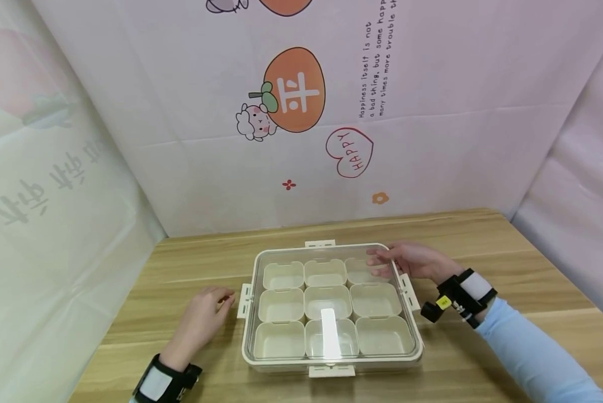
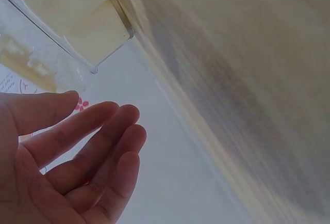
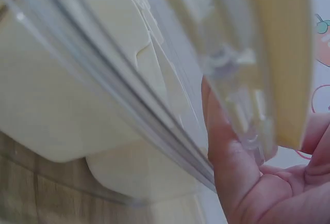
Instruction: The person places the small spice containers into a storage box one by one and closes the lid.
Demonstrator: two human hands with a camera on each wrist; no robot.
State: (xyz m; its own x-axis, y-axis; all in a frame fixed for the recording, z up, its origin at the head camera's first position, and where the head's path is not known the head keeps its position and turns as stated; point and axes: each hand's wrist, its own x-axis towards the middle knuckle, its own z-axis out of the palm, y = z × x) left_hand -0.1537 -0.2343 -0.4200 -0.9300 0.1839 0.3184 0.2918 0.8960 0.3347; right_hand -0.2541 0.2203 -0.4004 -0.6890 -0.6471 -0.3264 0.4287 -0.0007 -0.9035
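Observation:
A clear storage box [image 1: 326,366] with a cream-rimmed see-through lid [image 1: 331,252] sits on the table. Several cream square cups [image 1: 328,302] stand inside it in rows. At the lid's far right corner, my right hand [image 1: 412,260] grips the lid; some fingers show through the clear plastic. The right wrist view shows the thumb [image 3: 227,167] against the lid's edge, with a gap between lid and box wall. My left hand [image 1: 206,313] is left of the box, apart from it, its fingers [image 2: 118,177] loosely bent with nothing in them.
Cream latch flaps [image 1: 244,301] stick outward on the lid's sides. The wooden table [image 1: 180,268] meets a printed white cloth [image 1: 206,184] behind it, with more white cloth at both sides.

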